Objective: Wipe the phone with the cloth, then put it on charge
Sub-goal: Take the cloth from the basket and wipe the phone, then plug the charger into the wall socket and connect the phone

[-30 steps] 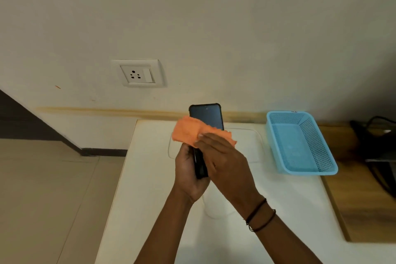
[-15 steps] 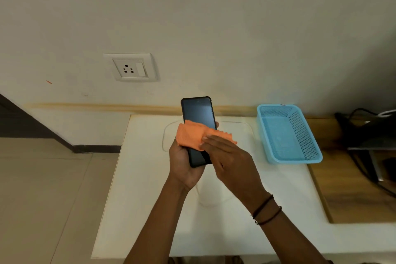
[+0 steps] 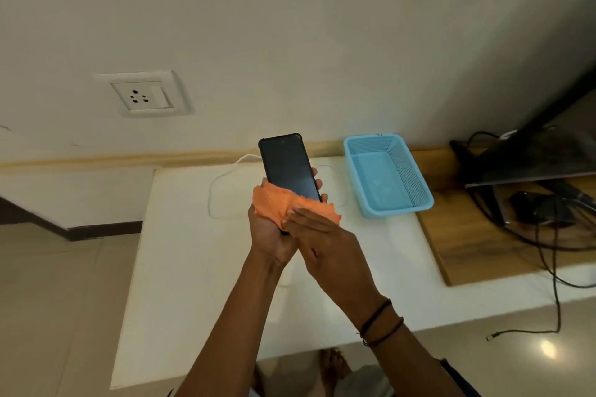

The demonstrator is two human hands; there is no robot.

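left hand (image 3: 274, 237) grasps the phone (image 3: 286, 167) upright, fingers curled round its edges to steady it; right hand (image 3: 325, 243) presses the cloth (image 3: 276, 203) on its lower half with flat, straight fingers.

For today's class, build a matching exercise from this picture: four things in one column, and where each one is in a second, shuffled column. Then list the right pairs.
Column one
1. phone
2. orange cloth
3. blue basket
4. wall socket

Column two
A. on the wall, nothing plugged in
B. held in the left hand
C. on the white table, right of both hands
D. pressed against the phone's lower end by the right hand

Pairs: 1-B, 2-D, 3-C, 4-A
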